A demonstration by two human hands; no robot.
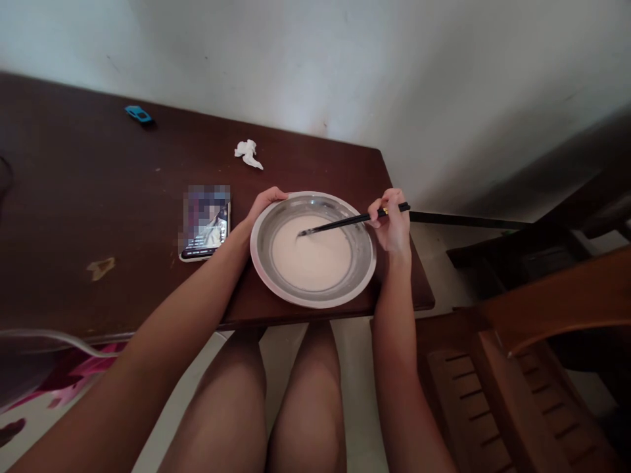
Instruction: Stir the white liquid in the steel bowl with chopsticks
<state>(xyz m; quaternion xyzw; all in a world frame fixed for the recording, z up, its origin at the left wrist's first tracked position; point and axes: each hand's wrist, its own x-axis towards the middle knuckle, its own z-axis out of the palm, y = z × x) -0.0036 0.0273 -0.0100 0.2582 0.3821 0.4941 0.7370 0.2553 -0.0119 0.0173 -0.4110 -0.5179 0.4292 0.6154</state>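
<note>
A wide metal bowl (263,263) sits near the front right of a dark wooden table (142,197). Inside it is a pale, milky liquid (310,263). My left hand (266,202) grips the bowl's far left rim, its fingers partly hidden behind the metal. Over the bowl's right side, my right hand (393,220) is closed around a pair of black chopsticks (345,221) with gold bands. They slant down to the left, and their whitened tips touch the liquid's surface.
Left of the bowl lies a phone (207,223) with a lit, partly blurred screen. A crumpled white tissue (249,154) and a small blue object (139,114) lie farther back. A pale wall (296,66) rises behind the table. To the right stands a wooden chair (463,381).
</note>
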